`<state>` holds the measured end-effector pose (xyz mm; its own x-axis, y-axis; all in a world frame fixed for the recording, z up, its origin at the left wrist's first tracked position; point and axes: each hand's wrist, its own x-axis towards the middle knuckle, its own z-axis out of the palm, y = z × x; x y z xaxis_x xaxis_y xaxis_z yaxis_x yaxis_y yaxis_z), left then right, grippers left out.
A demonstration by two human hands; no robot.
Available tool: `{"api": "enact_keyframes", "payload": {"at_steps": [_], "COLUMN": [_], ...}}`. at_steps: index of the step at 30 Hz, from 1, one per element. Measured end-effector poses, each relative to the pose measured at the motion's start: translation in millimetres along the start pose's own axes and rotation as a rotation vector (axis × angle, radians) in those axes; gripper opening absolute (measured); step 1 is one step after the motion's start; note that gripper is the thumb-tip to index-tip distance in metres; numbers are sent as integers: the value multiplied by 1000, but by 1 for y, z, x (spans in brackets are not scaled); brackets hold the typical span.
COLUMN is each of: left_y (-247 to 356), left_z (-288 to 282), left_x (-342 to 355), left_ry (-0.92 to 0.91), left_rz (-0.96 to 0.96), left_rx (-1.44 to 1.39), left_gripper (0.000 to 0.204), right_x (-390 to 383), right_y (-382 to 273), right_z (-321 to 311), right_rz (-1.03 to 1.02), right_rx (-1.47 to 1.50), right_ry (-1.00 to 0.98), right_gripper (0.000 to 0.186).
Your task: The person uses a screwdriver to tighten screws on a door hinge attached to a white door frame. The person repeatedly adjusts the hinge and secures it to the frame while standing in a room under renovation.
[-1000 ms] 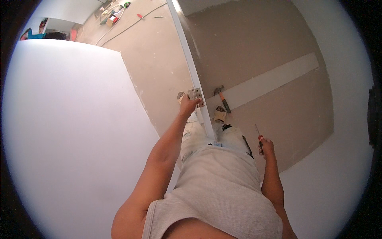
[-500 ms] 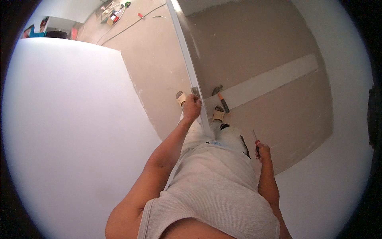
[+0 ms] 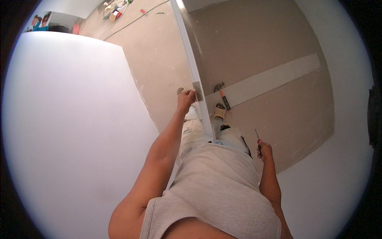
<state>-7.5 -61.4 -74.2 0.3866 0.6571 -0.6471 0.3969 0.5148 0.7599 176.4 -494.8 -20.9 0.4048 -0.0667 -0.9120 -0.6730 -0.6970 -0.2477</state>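
Observation:
The white top edge of a door stands upright between my feet. A rectangular metal plate like a hinge leaf sits on that edge. My left hand is at the plate's left side with thumb and fingers pinched together. Whatever is between them, if anything, is too small to make out. Low at my right side, my right hand is closed around the red and black handle of a screwdriver, its shaft pointing up and away. A claw hammer with an orange and black handle lies on the floor right of the door.
A pale board strip runs across the brown floor at right. White walls rise on the left and right. Far left, a cable, a red-handled tool and a heap of tools lie on the floor.
My left hand has shifted slightly left, uncovering more of the metal plate, and its fingers are now pinched at the plate's side. My right hand still holds the screwdriver in nearly the same place.

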Motion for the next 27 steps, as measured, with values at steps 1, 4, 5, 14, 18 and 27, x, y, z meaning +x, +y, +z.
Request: {"api": "enact_keyframes", "payload": {"at_steps": [1,4,5,14,18,27], "left_y": [1,14,18,34,45,41], "left_z": [-3,4,5,7,8,11], "left_x": [4,3,2,-1,-1,5], "left_ry": [-14,45,46,31,53,144], "left_rz": [18,43,39,15,116,13], "left_rx": [30,29,40,75,90,207], "left_gripper": [34,34,34,31,30,26], "right_x": [4,0,-3,-18,-19,-25], "right_y": [4,4,2,-31,-46,-84], "right_z": [-3,-10,-11,-11,0,25], "right_rz": [11,26,28,14,34,-30], "right_rx": [-21,-77,-94,-107,-127,-221], "right_ry": [-23,-31,-23,-26,3,-12], "right_gripper": [24,23,23,24,25,32]}}
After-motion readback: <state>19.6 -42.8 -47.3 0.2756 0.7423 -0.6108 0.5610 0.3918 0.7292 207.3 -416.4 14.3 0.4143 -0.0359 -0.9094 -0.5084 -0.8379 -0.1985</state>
